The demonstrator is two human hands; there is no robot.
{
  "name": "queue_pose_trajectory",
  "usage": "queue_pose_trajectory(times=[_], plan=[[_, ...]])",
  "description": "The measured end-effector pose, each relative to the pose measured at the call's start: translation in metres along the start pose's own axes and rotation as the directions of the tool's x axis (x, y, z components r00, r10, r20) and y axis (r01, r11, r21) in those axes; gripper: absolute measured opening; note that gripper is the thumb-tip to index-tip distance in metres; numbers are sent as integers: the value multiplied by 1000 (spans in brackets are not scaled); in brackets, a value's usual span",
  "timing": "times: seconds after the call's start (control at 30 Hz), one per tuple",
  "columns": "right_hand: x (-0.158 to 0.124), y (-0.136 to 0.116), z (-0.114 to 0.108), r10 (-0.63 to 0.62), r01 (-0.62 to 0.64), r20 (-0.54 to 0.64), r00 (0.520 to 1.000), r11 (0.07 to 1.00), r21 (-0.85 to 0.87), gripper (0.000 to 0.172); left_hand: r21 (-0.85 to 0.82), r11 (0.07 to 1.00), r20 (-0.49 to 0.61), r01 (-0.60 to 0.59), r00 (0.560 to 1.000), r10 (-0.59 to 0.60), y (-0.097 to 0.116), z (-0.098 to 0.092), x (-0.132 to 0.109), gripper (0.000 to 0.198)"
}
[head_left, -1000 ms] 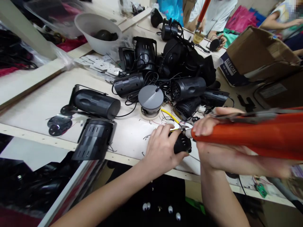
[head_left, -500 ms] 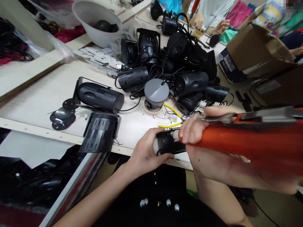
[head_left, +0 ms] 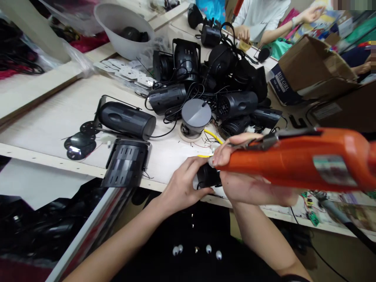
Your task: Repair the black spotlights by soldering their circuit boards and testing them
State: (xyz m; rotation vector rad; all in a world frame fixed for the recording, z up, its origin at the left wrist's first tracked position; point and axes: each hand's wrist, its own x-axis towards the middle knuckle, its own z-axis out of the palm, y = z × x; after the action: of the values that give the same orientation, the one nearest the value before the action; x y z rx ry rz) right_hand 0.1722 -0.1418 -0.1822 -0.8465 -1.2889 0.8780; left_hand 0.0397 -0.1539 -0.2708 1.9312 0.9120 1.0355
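Note:
My left hand (head_left: pixel 182 183) grips a small black lamp housing (head_left: pixel 207 176) at the table's front edge, thumb below and fingers above. In my right hand (head_left: pixel 245 190) is an orange electric screwdriver (head_left: pixel 284 160), held nearly level with its nose pointing left. Its tip meets the top of the housing; the bit and any screw are hidden by my fingers. Just behind lie yellow-handled pliers (head_left: pixel 214 136), partly covered by my right hand. A grey round-capped lamp part (head_left: pixel 196 113) stands beyond them on a pale ring.
Several black spotlights (head_left: pixel 186 58) with tangled cables are heaped at the back. Two more, a long spotlight (head_left: pixel 126 119) and a slotted spotlight (head_left: pixel 126 162), lie left. A white bowl (head_left: pixel 102 23), a cardboard box (head_left: pixel 314 70) and a co-worker's hand (head_left: pixel 243 33) are farther off.
The screwdriver and my right hand have shifted left and levelled a little, covering more of the pliers. My left hand keeps hold of the housing. A co-worker's arm has risen at the back.

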Motion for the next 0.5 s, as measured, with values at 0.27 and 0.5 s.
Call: queue_pose_trajectory(times=[0.27,0.5], plan=[[-32,-43,-18,-115,111,-98,989,992,-54,35,48,998,-44,-32,998,34,-3,6,-1,61],[-50,-29,-19,-75,71,-87,993,996,-52,61,70,997,-66,-32,997,37,-1,8,-2,61]])
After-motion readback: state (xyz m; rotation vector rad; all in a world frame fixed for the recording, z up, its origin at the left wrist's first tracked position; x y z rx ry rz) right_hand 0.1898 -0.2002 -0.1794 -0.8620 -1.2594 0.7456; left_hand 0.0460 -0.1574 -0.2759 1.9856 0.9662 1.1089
